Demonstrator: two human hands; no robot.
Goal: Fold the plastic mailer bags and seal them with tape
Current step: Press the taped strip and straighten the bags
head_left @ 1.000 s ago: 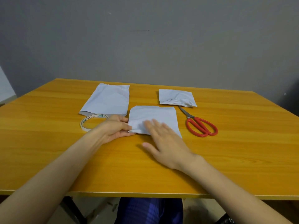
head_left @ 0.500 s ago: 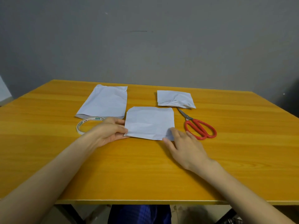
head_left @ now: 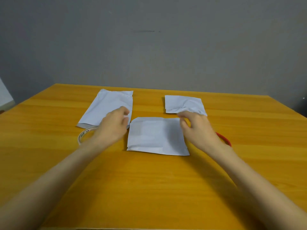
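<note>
Left hand [head_left: 113,127] and right hand [head_left: 198,130] rose to mailer's [head_left: 156,136] far corners, fingers curled.

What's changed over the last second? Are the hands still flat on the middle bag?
No. The right hand lifted off the middle bag, and the left hand left its left edge. Both moved away from the person to its far corners, fingers curled; whether they pinch it cannot be told. The unfolded bag, folded bag, tape roll and scissors stayed put.
</note>
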